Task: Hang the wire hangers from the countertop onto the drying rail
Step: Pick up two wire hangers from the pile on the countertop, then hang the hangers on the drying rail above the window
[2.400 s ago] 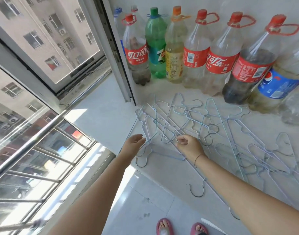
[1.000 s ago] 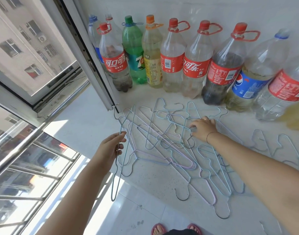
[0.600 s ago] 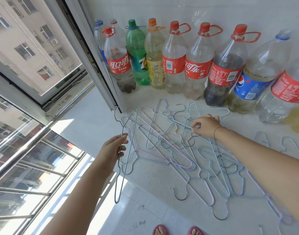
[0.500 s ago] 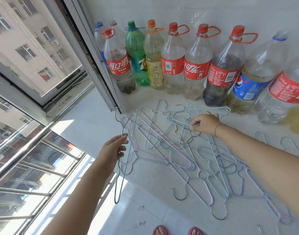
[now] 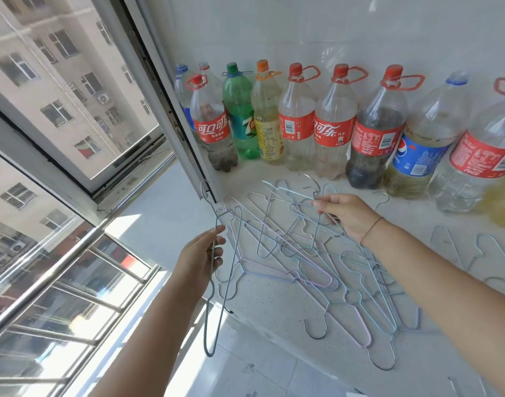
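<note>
The left hand (image 5: 201,255) pinches 1 hanger (image 5: 216,220) dangling past the table (image 5: 274,305) edge at 7 o'clock. The right hand (image 5: 343,216) pinches a second hanger (image 5: 291,191) off the pile (image 5: 317,279). The rail (image 5: 59,262) at 9 o'clock shows none hung, so nearly everything remains.

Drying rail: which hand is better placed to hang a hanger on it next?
Left. The left hand grips a grey-blue hanger clear of the countertop, on the side nearest the drying rail. The right hand pinches a light-blue hanger that looks caught in the pile, farther away.
</note>
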